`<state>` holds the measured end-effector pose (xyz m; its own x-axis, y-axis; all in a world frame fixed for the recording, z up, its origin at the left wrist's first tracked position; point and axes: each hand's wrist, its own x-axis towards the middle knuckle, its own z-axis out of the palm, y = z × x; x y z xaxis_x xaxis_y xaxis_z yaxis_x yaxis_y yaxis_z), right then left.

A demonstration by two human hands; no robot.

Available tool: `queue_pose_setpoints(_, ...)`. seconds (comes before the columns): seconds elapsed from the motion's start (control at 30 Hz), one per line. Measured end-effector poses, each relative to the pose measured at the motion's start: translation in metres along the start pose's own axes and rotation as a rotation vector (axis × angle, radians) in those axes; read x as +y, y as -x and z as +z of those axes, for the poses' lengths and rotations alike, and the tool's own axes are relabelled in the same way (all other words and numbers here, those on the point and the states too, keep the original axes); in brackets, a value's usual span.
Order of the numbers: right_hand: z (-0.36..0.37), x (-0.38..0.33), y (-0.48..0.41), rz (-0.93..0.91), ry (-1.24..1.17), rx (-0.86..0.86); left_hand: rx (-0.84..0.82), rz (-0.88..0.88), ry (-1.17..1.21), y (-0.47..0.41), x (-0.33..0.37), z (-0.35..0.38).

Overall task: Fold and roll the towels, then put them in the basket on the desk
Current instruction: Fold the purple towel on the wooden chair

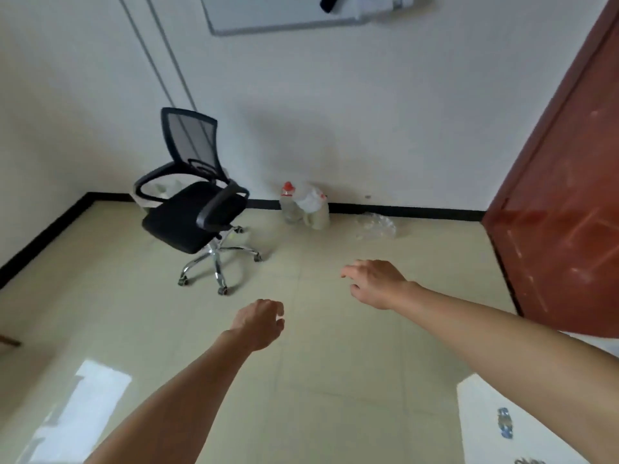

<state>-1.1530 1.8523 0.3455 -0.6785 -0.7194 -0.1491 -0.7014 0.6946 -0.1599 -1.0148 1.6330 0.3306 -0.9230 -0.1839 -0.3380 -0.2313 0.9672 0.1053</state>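
Head cam, read from my remote station.

- L hand (259, 324) and R hand (375, 283) both out front over the tile floor (335, 380), backs toward cam.
- L fingers (278, 317): loosely curled under, not pinching, holding nothing.
- R fingers (348, 271): drooping, slightly apart, thumb hanging below, holding nothing.
- R hand sits further fwd than L. The two are apart, no contact.

Towels + basket: can't locate either from this frame.
- Only candidate is a white surface (485, 413) at low R, under the R forearm. It lies well behind the R fingers, toward my body.
- Cloth or desk top, can't tell.
- Looks flat, plain white, straight near edge.
- A small blue-patterned item (505, 426) lies on it, too blurred to ID.

Surroundings, relative to fingers:
- Office chair (194, 209) ahead and left of L fingers, well apart. Black mesh back, black seat, loop armrests, chrome star base on castors.
- Clear bottle w/ red cap (288, 204) straight ahead beyond both hands, at the wall. It stands just beside a bigger pale jug (315, 209).
- Crumpled clear plastic (375, 226) ahead of R fingers, near the black skirting.
- Red-brown door (562, 212) to the R of R fingers, scuffed.
- Whiteboard (284, 11) high on the wall, far beyond the fingertips.
- Bright light patch (93, 396) on the floor, left of the L forearm and behind L fingers.
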Motion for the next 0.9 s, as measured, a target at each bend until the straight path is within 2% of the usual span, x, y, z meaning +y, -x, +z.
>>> queue_pose_setpoints(0.13, 0.003, -0.137, -0.090, -0.189, 0.050, -0.023, 0.011, -0.164, 0.028, 0.052, -0.134, -0.004)
queue_pose_setpoints(0.37, 0.028, -0.351, -0.186, -0.540, 0.126, -0.050, 0.023, -0.500, 0.106, 0.138, -0.331, -0.010)
queue_pose_setpoints(0.63, 0.065, -0.497, -0.307, -0.744, 0.229, -0.134, -0.001, -0.729, 0.354, 0.160, -0.464, 0.029)
queue_pose_setpoints(0.9, 0.074, -0.651, -0.475, -0.949, 0.251, -0.179, 0.065, -0.943, 0.349, 0.137, -0.631, -0.007)
